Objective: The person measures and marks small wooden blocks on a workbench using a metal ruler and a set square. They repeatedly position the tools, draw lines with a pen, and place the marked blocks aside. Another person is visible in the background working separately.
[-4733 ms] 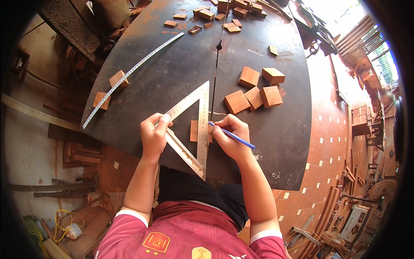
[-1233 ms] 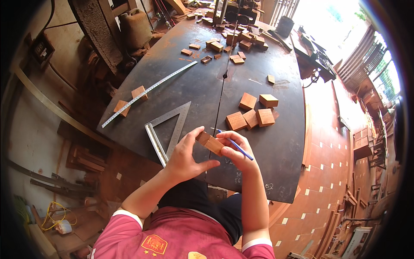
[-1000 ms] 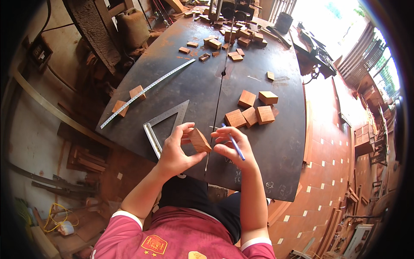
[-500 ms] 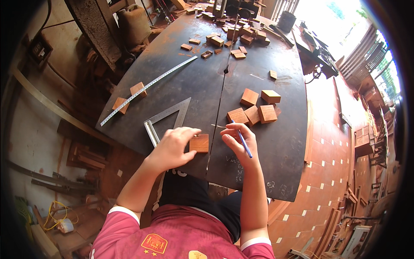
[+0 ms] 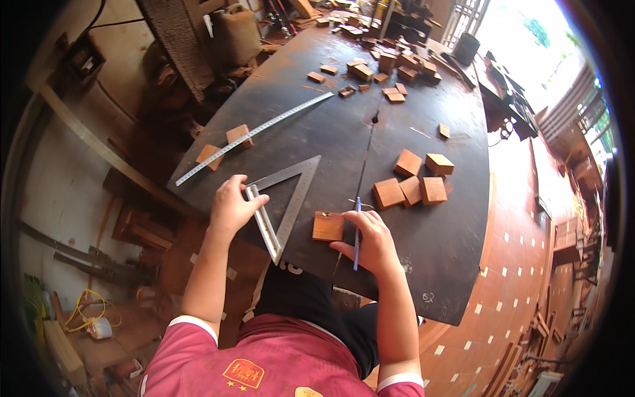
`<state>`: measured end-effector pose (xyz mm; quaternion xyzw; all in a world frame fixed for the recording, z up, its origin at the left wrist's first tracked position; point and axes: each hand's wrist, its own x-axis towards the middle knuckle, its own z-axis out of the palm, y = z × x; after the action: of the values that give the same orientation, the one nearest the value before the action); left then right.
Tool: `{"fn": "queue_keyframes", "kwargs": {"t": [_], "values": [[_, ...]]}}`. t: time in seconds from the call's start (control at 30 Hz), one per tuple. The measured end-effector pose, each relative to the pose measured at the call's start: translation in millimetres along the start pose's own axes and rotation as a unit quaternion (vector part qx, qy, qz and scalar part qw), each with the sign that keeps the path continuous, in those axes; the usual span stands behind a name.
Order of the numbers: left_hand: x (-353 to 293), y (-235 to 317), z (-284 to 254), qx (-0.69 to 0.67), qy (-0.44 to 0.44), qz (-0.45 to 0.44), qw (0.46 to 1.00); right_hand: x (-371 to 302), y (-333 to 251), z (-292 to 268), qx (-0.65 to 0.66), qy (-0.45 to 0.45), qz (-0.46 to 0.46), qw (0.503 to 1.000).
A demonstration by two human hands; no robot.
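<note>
A dark workbench (image 5: 317, 132) fills the centre, bearing a triangular square (image 5: 286, 198), a long ruler (image 5: 254, 137) and scattered wooden blocks (image 5: 413, 180).

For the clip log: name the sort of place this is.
Probably a woodworking shop: small wooden blocks lie on a dark worktable, with a metal triangular square and a long steel ruler.
</note>
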<state>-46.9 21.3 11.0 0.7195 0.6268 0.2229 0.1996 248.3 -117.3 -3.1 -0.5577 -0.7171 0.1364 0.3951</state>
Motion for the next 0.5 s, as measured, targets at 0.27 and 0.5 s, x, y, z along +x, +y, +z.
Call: {"fn": "queue_keyframes", "kwargs": {"t": [0.27, 0.5], "values": [[49, -8, -24, -0.004, 0.118, 0.064, 0.991, -6, 7, -3, -0.001, 0.067, 0.053, 0.996], [115, -46, -83, 0.167, -0.039, -0.008, 0.985, -1, 1, 3, -0.04, 0.062, 0.01, 0.997]]}}
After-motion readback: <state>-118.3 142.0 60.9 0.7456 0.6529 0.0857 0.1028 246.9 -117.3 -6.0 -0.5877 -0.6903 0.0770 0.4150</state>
